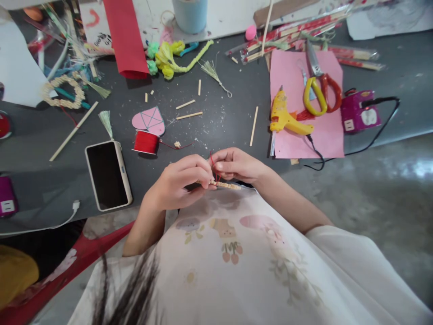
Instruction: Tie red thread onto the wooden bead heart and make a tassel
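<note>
At the table's front edge, against my shirt, my left hand (184, 178) is closed on a craft piece made of small pale wooden bits (230, 185). Its row of bits sticks out to the right, below my other hand; the rest is covered by my fingers. A red thread (217, 175) is looped about this piece. My right hand (235, 164) pinches the thread between thumb and forefinger. A spool of red thread (145, 142) lies left of my hands, beside a pink heart-shaped card (149, 120). One small cluster of wooden bits (177, 144) lies near the spool.
On the right, a yellow glue gun (286, 115) and scissors (320, 88) rest on pink paper (307, 146), by a purple power box (360, 110). A phone (108, 176) lies at left. Several cut sticks (189, 115), tassels (211, 71) and a blue cup (190, 17) are farther back.
</note>
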